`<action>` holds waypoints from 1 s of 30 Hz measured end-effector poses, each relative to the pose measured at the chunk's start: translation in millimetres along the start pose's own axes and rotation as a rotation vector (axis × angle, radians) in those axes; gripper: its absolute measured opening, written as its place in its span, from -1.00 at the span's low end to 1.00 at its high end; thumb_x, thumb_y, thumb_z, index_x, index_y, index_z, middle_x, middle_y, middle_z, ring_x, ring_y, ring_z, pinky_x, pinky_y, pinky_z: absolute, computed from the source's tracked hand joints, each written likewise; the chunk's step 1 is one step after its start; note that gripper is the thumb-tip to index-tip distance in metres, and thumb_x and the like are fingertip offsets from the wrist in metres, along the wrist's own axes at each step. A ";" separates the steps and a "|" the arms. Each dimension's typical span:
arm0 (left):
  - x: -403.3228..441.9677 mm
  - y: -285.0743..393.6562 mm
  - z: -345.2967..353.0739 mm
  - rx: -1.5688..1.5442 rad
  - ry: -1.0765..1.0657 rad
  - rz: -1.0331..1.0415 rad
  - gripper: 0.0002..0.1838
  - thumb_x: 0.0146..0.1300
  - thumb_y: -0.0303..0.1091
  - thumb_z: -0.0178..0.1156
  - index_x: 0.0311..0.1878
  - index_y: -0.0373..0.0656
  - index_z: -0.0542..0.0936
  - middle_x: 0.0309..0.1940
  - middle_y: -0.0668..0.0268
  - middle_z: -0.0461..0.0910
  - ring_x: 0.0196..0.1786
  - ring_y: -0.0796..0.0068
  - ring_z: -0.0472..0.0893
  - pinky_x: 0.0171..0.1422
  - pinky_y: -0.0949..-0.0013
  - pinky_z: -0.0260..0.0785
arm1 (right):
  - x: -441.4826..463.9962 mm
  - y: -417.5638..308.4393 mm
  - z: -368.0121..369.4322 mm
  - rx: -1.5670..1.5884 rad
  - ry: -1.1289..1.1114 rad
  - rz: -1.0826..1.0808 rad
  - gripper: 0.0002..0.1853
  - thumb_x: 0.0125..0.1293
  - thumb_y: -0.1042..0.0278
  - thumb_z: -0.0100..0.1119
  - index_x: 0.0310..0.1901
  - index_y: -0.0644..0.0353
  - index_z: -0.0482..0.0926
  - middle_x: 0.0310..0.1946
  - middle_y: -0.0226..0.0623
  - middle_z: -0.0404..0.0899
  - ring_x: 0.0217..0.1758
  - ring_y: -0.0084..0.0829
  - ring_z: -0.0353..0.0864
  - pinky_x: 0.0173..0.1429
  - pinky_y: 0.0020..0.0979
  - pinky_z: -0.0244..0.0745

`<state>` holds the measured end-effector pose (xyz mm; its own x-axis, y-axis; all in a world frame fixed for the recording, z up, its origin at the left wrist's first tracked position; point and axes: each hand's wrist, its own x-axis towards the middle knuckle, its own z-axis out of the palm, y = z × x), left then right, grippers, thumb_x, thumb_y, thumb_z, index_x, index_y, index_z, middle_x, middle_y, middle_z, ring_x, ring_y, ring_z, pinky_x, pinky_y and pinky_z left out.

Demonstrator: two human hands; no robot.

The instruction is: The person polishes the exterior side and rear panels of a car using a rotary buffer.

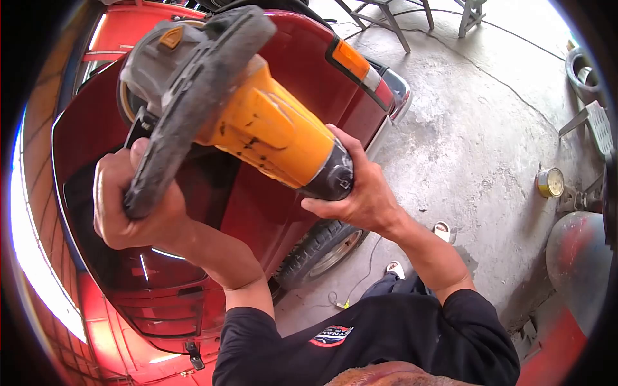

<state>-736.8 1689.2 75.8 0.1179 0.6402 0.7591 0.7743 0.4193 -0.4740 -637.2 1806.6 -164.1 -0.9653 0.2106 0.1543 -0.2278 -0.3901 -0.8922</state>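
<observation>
A yellow power tool with a grey head and a black rear end is held up over a dark red car. Around the dark, dusty handle at the tool's front, my left hand is closed. My right hand grips the black rear end of the tool, thumb below and fingers above. The grey head points to the upper left, above the car's body. Part of the car behind the tool is hidden.
The car's wheel is below the tool. An orange and white lamp sits at the car's corner. On the concrete floor are a cable, metal stands, a round tin and a tyre.
</observation>
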 end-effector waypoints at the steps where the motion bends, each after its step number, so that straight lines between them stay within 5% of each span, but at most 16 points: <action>1: -1.6 4.4 6.6 -0.011 0.014 0.018 -0.71 0.06 -0.72 0.35 -0.58 -0.20 0.44 -0.70 0.29 0.40 -0.65 0.40 0.41 -0.50 0.39 0.26 | -0.5 4.8 0.0 -0.006 -0.002 -0.014 0.20 0.04 0.11 0.73 0.62 0.13 0.10 0.14 0.11 0.69 0.23 -0.08 0.74 0.35 -0.21 0.59; 5: -21.9 30.2 36.2 -0.223 -0.001 0.003 -0.82 -0.04 -0.63 0.32 -0.63 -0.20 0.55 -0.72 0.30 0.39 -0.66 0.39 0.44 -0.54 0.35 0.27 | -24.1 50.6 -19.8 -0.146 0.168 -0.141 0.18 -0.02 0.11 0.76 0.58 0.17 0.19 0.17 0.04 0.68 0.25 -0.17 0.72 0.36 -0.21 0.57; 7: -36.0 56.5 53.7 -0.151 -0.078 -0.099 -0.77 -0.03 -0.51 0.37 -0.66 -0.10 0.52 -0.71 0.32 0.36 -0.65 0.30 0.45 -0.53 0.27 0.32 | -46.0 74.2 -32.1 -0.002 0.203 0.055 0.12 -0.05 0.15 0.78 0.50 0.23 0.26 0.19 -0.01 0.67 0.25 -0.23 0.70 0.36 -0.22 0.57; 11: -63.0 76.5 79.7 -0.307 -0.196 -0.067 -0.65 -0.26 -0.19 0.41 -0.57 -0.01 0.38 -0.66 0.43 0.25 -0.63 0.42 0.42 -0.52 0.30 0.26 | -80.9 99.0 -54.3 -0.144 0.335 0.126 -0.02 -0.10 0.44 0.63 0.40 0.28 0.28 0.11 -0.13 0.63 0.13 -0.30 0.67 0.27 -0.25 0.57; 12: -67.7 79.8 84.8 -0.319 -0.169 -0.073 -0.64 -0.29 -0.22 0.41 -0.58 -0.01 0.36 -0.66 0.43 0.25 -0.62 0.41 0.42 -0.52 0.31 0.26 | -83.6 97.3 -56.5 -0.073 0.339 0.160 -0.03 -0.09 0.46 0.62 0.40 0.27 0.28 0.09 -0.15 0.64 0.11 -0.31 0.68 0.25 -0.27 0.58; 14: -63.8 78.1 78.1 -0.376 -0.168 -0.114 -0.71 -0.05 -0.53 0.38 -0.64 -0.11 0.41 -0.70 0.34 0.27 -0.68 0.31 0.38 -0.56 0.29 0.28 | -85.0 88.3 -53.7 -0.055 0.326 0.176 -0.03 -0.07 0.48 0.59 0.41 0.27 0.28 0.07 -0.15 0.66 0.10 -0.34 0.68 0.24 -0.29 0.59; 24: -14.3 -5.3 -38.5 -0.067 0.016 -0.088 -0.75 -0.06 -0.48 0.41 -0.61 -0.06 0.47 -0.67 0.29 0.40 -0.63 0.29 0.51 -0.51 0.25 0.35 | -44.7 -7.0 37.5 -0.083 0.106 -0.037 0.06 0.03 0.32 0.71 0.51 0.21 0.21 0.15 -0.06 0.68 0.20 -0.31 0.70 0.31 -0.26 0.61; 30: 3.9 -90.2 -139.8 0.265 0.079 0.037 -0.81 0.01 -0.42 0.58 -0.40 -0.20 0.71 -0.58 0.24 0.62 -0.53 0.31 0.63 -0.34 0.34 0.50 | -10.3 -65.8 108.5 -0.134 -0.064 -0.155 0.17 0.08 0.11 0.71 0.59 0.22 0.08 0.06 0.17 0.72 0.18 0.00 0.77 0.31 -0.20 0.63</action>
<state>-719.3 1563.9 183.9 0.1994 0.6103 0.7666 0.5803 0.5569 -0.5943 -626.1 1732.8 -60.9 -0.9272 0.1995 0.3170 -0.3593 -0.2342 -0.9034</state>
